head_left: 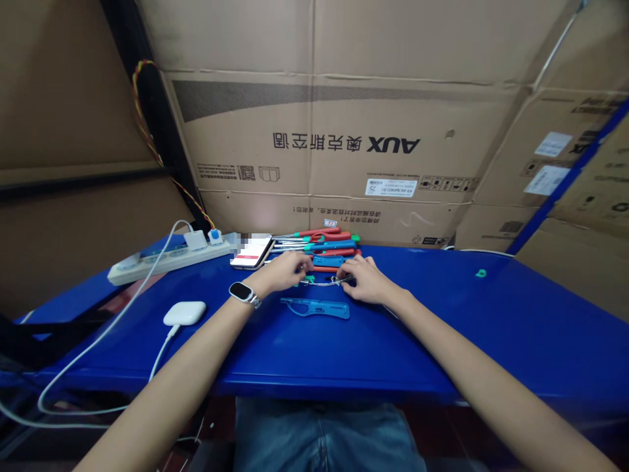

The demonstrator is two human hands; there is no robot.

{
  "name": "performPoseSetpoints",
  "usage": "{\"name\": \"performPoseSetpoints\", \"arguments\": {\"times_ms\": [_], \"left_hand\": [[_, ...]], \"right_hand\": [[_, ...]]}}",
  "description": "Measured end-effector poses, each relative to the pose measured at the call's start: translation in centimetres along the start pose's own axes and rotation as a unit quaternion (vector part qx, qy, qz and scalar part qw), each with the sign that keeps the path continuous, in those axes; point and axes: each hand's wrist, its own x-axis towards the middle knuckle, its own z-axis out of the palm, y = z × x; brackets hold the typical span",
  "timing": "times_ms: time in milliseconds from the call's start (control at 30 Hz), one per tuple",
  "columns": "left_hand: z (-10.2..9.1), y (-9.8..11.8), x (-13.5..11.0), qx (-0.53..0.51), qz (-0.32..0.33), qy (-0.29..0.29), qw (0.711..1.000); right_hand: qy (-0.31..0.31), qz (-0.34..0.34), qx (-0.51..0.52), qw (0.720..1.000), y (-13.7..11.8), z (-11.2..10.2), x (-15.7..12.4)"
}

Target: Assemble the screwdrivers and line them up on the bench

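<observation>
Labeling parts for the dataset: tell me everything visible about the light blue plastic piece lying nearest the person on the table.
The light blue plastic piece is a long, flat, moulded shell, seemingly one half of a tool handle. Its left end has an open loop and its body shows small holes and slots. It lies flat, lengthwise left to right, on the blue table, just in front of both hands, touching neither. Nothing rests on it.

phone (251,252) on table (491,328), earbud case (185,313) left
</observation>
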Motion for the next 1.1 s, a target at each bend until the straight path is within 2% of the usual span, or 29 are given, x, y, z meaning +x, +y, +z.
{"name": "performPoseSetpoints", "arguments": {"times_ms": [167,267,467,567,667,767,933,1100], "left_hand": [[0.2,-1.6,-1.5,-0.025,-0.031,-0.015,0.999],[0.3,-1.6,-1.7,-0.055,-0.051,-0.029,0.997],[0.6,0.1,-1.5,-0.039,-0.003,0.015,0.999],[0.1,0.0,-1.6,-0.054,0.006,0.041,0.998],[-0.7,-1.1,-1.9,-0.094,-0.015,0.080,0.992],[-0.8,-1.9,-2.1,-0.110,-0.028,0.089,0.990],[0.3,-1.2,-1.9,-0.099,-0.017,0.046,0.994],[0.9,0.1,-1.5,-0.013,-0.012,0.008,1.000]], "right_hand": [[0.009,-0.005,0.024,1.000,0.3,0.7,0.1],[0.017,-0.008,0.032,0.999,0.6,0.9,0.2],[0.028,-0.003,0.148,0.989,0.4,0.5,0.2],[0.051,0.016,0.215,0.975,0.2,0.3,0.1],[0.071,0.032,0.285,0.955,0.2,0.0,0.1],[0.082,0.044,0.355,0.930,0.2,-0.1,0.2],[0.085,0.078,0.490,0.864,-0.2,0.0,0.6],[0.113,0.099,0.553,0.819,-0.3,0.1,0.9]]}}
